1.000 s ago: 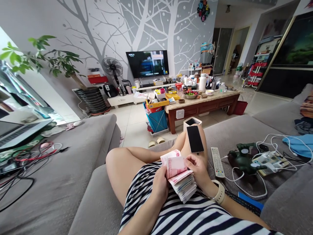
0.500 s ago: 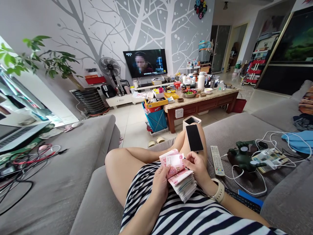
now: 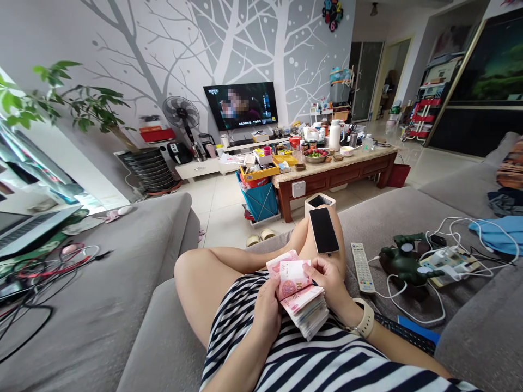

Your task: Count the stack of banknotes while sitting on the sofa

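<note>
A thick wad of banknotes [image 3: 307, 316], pink on top with pale edges showing, rests over my lap, bent across its middle. My left hand [image 3: 267, 307] is closed around the wad's left side, thumb on top. Between the thumb and fingers of my right hand [image 3: 329, 280] is the right edge of a pink banknote [image 3: 293, 276] lifted at the top of the wad. A watch with a pale strap [image 3: 365, 318] is on my right wrist. Just beyond the hands, a smartphone [image 3: 324, 231] with a dark screen lies on my leg.
On the grey sofa [image 3: 384, 212] to my right lie a remote control [image 3: 362, 268], a dark green figure [image 3: 406, 264] and a power strip [image 3: 449, 267] with white cables. Tangled cables [image 3: 44, 283] and a laptop [image 3: 32, 231] are at left. Ahead stands a loaded coffee table [image 3: 339, 174].
The right hand has drawn the top banknote's edge slightly to the right, so more of its face shows. The left hand keeps its hold. The view has shifted a little.
</note>
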### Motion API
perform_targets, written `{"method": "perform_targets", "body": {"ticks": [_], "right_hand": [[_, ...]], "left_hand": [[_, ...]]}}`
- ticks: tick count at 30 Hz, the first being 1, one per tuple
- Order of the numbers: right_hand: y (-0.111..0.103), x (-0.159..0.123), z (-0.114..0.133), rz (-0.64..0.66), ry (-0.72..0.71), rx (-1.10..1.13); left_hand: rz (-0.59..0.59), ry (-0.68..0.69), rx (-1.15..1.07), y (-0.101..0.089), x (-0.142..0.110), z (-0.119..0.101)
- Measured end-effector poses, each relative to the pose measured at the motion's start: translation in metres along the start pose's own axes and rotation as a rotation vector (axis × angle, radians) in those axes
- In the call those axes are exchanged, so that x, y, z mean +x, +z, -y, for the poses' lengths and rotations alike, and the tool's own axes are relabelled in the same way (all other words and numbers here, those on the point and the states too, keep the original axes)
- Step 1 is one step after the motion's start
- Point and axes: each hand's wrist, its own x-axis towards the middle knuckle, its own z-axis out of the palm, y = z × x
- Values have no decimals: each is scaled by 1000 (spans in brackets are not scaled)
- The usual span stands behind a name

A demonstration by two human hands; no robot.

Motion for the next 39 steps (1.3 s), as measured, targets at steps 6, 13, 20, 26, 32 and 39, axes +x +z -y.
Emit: {"method": "perform_targets", "body": {"ticks": [6, 13, 20, 26, 32, 39], "right_hand": [[1, -3, 2, 14, 31, 103], [1, -5, 4, 37, 55, 146], [3, -6, 9, 24, 55, 109], [3, -6, 10, 32, 42, 113], [2, -5, 7, 40, 29, 106], [2, -5, 7, 38, 20, 89]], "left_hand": [[-98, 38, 25, 0, 1, 2], [-47, 68, 119, 0, -1, 0], [-51, 72, 110, 0, -1, 2], [-31, 56, 86, 0, -1, 2], [-27, 67, 96, -2, 0, 2], [-9, 63, 101, -1, -1, 1]]}}
